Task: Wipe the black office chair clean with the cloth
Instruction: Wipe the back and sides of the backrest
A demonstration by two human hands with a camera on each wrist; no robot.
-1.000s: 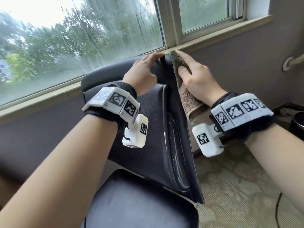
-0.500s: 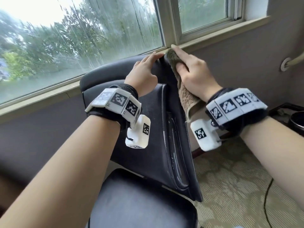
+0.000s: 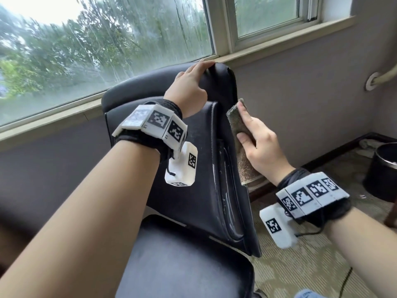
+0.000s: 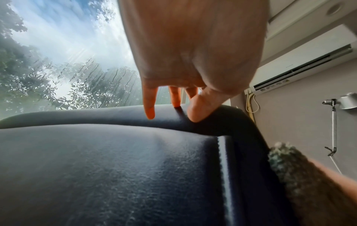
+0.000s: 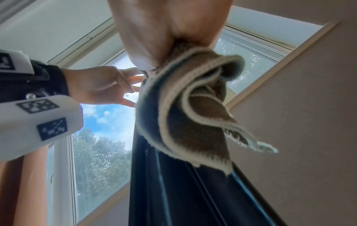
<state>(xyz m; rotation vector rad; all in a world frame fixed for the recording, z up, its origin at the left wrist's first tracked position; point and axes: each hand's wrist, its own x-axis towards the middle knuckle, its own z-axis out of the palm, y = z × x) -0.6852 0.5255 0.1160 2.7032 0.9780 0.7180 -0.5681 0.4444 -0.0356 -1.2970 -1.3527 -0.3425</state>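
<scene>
At left, the left hand (image 3: 189, 87) rests spread fingers on the top edge of the black office chair (image 3: 193, 168), steadying it. Right of that, the right hand (image 3: 260, 145) presses the folded cloth (image 3: 240, 134) flat against the backrest's side edge. Advise firm, overlapping strokes, chair held steady.

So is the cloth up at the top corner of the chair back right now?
No, the cloth is pressed against the backrest side edge, below the top corner.

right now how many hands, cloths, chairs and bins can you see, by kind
hands: 2, left hand and right hand
cloths: 1, cloth
chairs: 1, black office chair
bins: 1, black bin
total: 5
</scene>
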